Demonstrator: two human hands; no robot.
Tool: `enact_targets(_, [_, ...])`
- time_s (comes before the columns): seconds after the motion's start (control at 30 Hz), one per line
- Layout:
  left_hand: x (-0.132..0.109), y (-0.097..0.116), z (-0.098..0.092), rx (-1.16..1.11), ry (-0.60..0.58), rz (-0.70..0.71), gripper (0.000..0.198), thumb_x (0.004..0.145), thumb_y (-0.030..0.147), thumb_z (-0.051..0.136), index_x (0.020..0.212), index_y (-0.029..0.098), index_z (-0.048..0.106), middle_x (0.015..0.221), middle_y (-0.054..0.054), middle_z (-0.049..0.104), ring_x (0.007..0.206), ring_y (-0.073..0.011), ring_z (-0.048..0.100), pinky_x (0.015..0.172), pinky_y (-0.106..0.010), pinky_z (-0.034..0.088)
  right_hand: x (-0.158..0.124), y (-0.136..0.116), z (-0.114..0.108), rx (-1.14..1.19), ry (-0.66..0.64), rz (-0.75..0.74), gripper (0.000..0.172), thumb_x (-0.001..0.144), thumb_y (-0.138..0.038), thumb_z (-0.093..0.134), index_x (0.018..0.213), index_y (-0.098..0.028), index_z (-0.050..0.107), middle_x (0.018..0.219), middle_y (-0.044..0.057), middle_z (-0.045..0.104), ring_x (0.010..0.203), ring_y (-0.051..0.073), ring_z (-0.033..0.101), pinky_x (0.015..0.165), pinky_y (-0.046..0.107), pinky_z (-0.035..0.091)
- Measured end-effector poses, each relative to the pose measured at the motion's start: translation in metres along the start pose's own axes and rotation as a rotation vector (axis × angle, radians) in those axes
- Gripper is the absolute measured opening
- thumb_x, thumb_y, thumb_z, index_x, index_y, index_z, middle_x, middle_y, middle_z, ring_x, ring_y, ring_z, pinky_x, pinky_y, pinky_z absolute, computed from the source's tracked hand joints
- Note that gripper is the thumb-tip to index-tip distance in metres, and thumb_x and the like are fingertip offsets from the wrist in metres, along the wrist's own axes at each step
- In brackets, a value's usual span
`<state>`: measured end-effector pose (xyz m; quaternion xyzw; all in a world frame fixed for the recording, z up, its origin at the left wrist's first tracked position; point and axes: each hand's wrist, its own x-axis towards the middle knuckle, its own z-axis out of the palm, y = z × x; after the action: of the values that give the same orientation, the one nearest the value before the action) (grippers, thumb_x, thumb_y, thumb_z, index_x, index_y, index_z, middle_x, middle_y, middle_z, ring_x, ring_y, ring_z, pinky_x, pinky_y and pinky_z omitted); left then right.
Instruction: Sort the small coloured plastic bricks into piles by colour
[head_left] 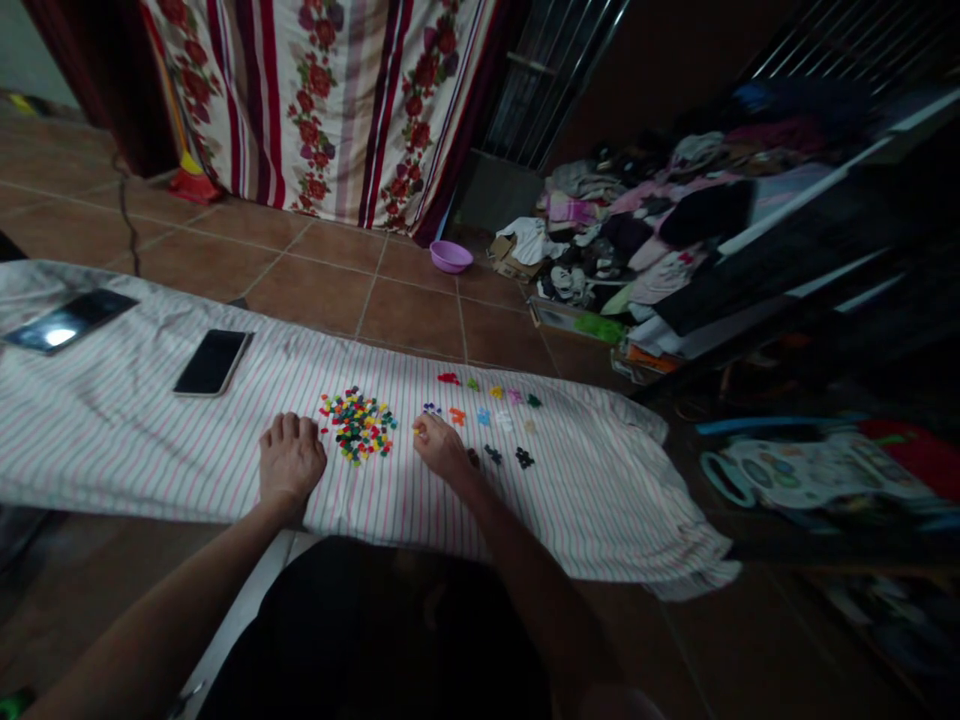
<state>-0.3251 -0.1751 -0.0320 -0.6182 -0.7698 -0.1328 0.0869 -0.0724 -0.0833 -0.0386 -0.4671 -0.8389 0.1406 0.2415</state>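
A mixed pile of small coloured pieces (360,425), like beads or tiny blocks, lies on a striped cloth (225,440). My left hand (291,460) rests palm down on the cloth just left of the pile, holding nothing. To the pile's right, my right hand (441,445) pinches a small yellow piece (417,431) just above or on the cloth. Around and beyond this hand sit little single-colour groups, among them red pieces (448,378), orange pieces (457,416), light blue pieces (484,416), yellow pieces (496,392) and black pieces (524,457). The right hand and wrist partly cover a brown group.
Two dark flat devices lie on the cloth at left: a phone (214,362) and a larger shiny one (71,320). Past the far edge, a pink basin (451,257) stands on the tiled floor. Heaped clothes (600,230) fill the right back, beside a patterned curtain (322,110).
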Motion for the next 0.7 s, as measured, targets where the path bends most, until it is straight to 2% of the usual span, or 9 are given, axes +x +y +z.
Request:
enact_targets(0.17, [0.000,-0.001,0.001,0.006,0.005,0.002,0.025,0.088,0.026,0.038,0.098,0.015,0.058,0.105,-0.015,0.055,0.108,-0.0304,0.048,0.085,-0.042,0.037,0.008,0.034,-0.032,0.036,0.107,0.180,0.018,0.077,-0.015,0.050,0.087,-0.019,0.064,0.080,0.002,0.065,0.075,0.016,0.059,0.075,0.026,0.047])
enact_targets(0.33, [0.000,0.000,0.001,-0.015,0.001,-0.004,0.025,0.088,0.026,0.038,0.099,0.015,0.058,0.106,-0.015,0.055,0.110,-0.0313,0.047,0.086,-0.043,0.037,0.011,0.075,-0.067,-0.092,0.159,0.433,0.022,0.080,-0.020,0.050,0.091,-0.020,0.068,0.087,0.004,0.071,0.080,0.016,0.063,0.077,0.027,0.048])
enact_targets(0.47, [0.000,0.001,-0.001,-0.050,-0.008,-0.010,0.028,0.088,0.025,0.037,0.101,0.015,0.059,0.107,-0.016,0.055,0.111,-0.0317,0.046,0.087,-0.045,0.037,0.014,0.100,-0.085,-0.227,0.164,0.619,0.024,0.082,-0.019,0.051,0.098,-0.017,0.069,0.091,0.007,0.072,0.084,0.018,0.066,0.077,0.026,0.048])
enact_targets(0.57, [0.000,0.001,-0.002,-0.047,-0.018,-0.012,0.028,0.088,0.026,0.038,0.102,0.015,0.059,0.108,-0.016,0.055,0.111,-0.0314,0.046,0.087,-0.044,0.037,0.017,0.112,-0.093,-0.307,0.132,0.680,0.022,0.083,-0.018,0.053,0.098,-0.015,0.069,0.092,0.008,0.072,0.085,0.017,0.067,0.076,0.024,0.047])
enact_targets(0.7, [0.001,0.001,0.000,-0.009,-0.016,-0.014,0.026,0.089,0.026,0.037,0.100,0.016,0.058,0.109,-0.015,0.055,0.111,-0.0306,0.046,0.087,-0.043,0.037,0.022,0.120,-0.096,-0.391,0.088,0.668,0.018,0.085,-0.019,0.054,0.095,-0.017,0.069,0.092,0.006,0.073,0.084,0.016,0.066,0.075,0.023,0.045])
